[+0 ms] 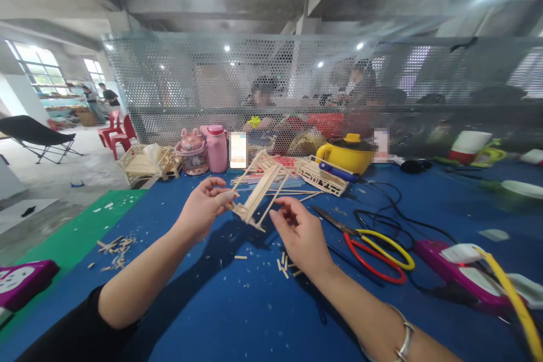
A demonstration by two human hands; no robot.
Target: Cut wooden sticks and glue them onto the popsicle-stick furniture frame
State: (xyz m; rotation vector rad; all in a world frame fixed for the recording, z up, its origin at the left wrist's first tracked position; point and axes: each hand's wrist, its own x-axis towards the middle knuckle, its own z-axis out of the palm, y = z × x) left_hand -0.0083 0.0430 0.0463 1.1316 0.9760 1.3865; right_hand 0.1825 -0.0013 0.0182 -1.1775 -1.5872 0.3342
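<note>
A small frame of thin wooden sticks [259,189] is tilted above the blue table, with its long strips running away from me. My left hand [207,206] pinches its left side between thumb and fingers. Close to the frame's right side is my right hand [297,229], its fingers curled and the thumb near the index finger; whether a small piece sits between them is hard to make out. Short cut stick pieces [285,264] lie on the table below the right hand.
Scissors with red and yellow handles [377,251], black cables and a purple power strip [462,277] lie to the right. Behind stand a yellow pot [350,155], a pink bottle [217,150] and a wooden model [148,163]. Stick scraps [116,251] lie left. People are beyond the mesh screen.
</note>
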